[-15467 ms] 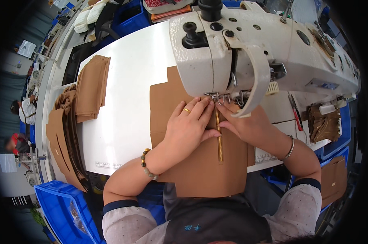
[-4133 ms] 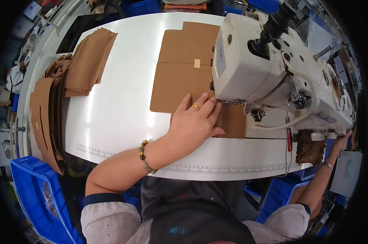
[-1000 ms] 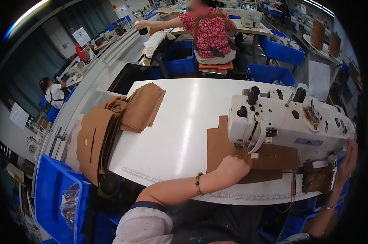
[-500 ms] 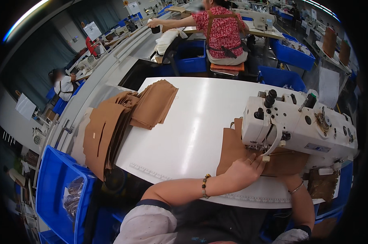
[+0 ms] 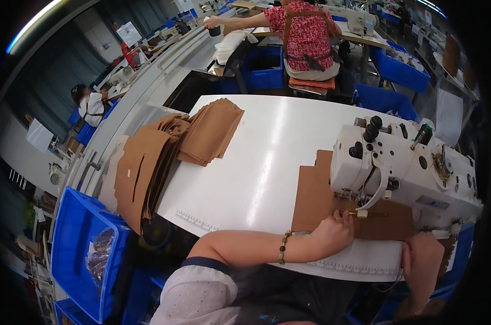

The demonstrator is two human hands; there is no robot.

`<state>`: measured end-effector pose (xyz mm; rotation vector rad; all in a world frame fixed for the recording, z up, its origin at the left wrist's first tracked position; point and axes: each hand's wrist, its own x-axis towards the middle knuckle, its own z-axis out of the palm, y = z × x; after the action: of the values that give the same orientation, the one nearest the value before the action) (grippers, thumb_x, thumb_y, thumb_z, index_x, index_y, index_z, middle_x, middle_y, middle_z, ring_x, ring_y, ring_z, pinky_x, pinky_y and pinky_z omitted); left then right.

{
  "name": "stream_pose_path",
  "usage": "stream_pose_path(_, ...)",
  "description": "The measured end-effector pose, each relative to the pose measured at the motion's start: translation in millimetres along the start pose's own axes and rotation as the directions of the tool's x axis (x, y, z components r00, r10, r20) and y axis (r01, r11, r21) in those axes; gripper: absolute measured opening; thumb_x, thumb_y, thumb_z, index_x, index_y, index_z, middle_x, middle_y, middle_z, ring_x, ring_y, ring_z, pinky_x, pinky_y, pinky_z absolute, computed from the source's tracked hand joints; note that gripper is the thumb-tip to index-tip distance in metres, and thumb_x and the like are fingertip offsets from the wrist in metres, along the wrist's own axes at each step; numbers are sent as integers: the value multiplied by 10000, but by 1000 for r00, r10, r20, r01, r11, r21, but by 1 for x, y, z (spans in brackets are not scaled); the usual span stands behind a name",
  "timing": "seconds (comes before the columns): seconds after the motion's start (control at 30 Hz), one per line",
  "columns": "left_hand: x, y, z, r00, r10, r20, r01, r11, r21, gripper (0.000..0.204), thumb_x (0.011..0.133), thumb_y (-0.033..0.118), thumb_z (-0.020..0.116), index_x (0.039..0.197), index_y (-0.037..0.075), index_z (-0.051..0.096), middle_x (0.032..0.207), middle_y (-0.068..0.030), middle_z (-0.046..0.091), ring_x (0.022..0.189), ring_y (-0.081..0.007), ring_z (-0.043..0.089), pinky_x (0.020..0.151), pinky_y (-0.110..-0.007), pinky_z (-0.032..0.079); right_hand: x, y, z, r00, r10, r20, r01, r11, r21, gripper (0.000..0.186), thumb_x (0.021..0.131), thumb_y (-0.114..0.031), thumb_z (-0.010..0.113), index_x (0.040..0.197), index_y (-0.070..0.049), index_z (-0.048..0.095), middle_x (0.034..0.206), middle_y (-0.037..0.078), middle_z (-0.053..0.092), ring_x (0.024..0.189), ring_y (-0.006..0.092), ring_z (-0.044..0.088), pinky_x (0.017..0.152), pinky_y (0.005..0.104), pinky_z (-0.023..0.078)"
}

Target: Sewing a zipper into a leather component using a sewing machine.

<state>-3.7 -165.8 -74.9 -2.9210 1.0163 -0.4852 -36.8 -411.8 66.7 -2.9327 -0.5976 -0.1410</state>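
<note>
Brown flat piece (image 5: 314, 192) lies under the white sewing machine's (image 5: 397, 168) needle area, with a brass zipper strip (image 5: 375, 215) on it. My left hand (image 5: 332, 233) rests on that piece just left of the presser foot (image 5: 353, 196), its fingers curled and pinched onto it. My right hand (image 5: 421, 260) is at the table's front right, below the piece's corner, fingers bent; what they hold is hidden. Stacks of similar brown pieces (image 5: 205, 132) and slotted brown panels (image 5: 137, 173) lie on the left of the white table (image 5: 234, 200).
Blue bins stand at the left (image 5: 61, 238) and behind the table (image 5: 381, 95). A co-worker (image 5: 305, 40) in a red patterned top sits beyond, an arm stretched left. Another person (image 5: 91, 108) sits at far left. A metal rail (image 5: 110, 124) runs along the table's left side.
My right hand has moved from the machine's far right end down to the front right edge. The piece has shifted under the machine. The view has tilted up, showing the co-workers.
</note>
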Motion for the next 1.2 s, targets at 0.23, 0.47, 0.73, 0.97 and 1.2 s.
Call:
stream_pose_path(0.23, -26, -39, -16, 994, 38, -98, -45, 997, -63, 390, 834, 141, 614, 1154, -70, 682, 1271, -214, 680, 1120, -332, 700, 831, -352, 606, 68, -49, 109, 848, -486, -211, 517, 847, 127, 485, 717, -165, 796, 1148, 21, 673, 1075, 174, 644, 1001, 373, 620, 853, 470, 538)
stream_pose_path(0.47, -36, -69, -12, 1000, 7, 0, -7, 994, -113, 365, 836, 126, 612, 1152, -38, 692, 1289, -178, 683, 1124, -318, 690, 890, -345, 585, 85, -33, 135, 852, -508, -127, 518, 852, 72, 377, 738, -36, 680, 1108, 35, 692, 1037, 147, 677, 937, 343, 666, 811, 447, 554)
stream_pose_path(0.73, -32, -86, -32, 999, -46, -27, 33, 926, -376, 272, 831, 120, 650, 1068, 24, 742, 1129, -129, 746, 1067, -279, 699, 866, -359, 579, 92, -50, 135, 851, -452, -268, 497, 857, 134, 377, 735, 2, 657, 1110, 31, 689, 1096, 181, 676, 976, 377, 673, 833, 465, 552)
stream_pose_path(0.97, -25, -114, -54, 961, -156, 230, 256, 817, -517, 210, 885, 150, 698, 1085, 121, 756, 867, -122, 730, 808, -311, 703, 699, -412, 554, 91, -44, 131, 946, -311, -96, 325, 906, 271, 328, 886, -100, 680, 1212, -72, 667, 1132, 149, 698, 1022, 354, 676, 899, 480, 525)
stream_pose_path(1.2, -19, -117, -53, 944, -207, 257, 314, 803, -506, 181, 894, 148, 703, 1062, 111, 757, 854, -118, 723, 818, -312, 694, 694, -413, 546, 93, -44, 124, 956, -294, 17, 279, 923, 266, 230, 922, -136, 680, 1141, -65, 696, 1078, 159, 724, 936, 346, 705, 833, 445, 550)
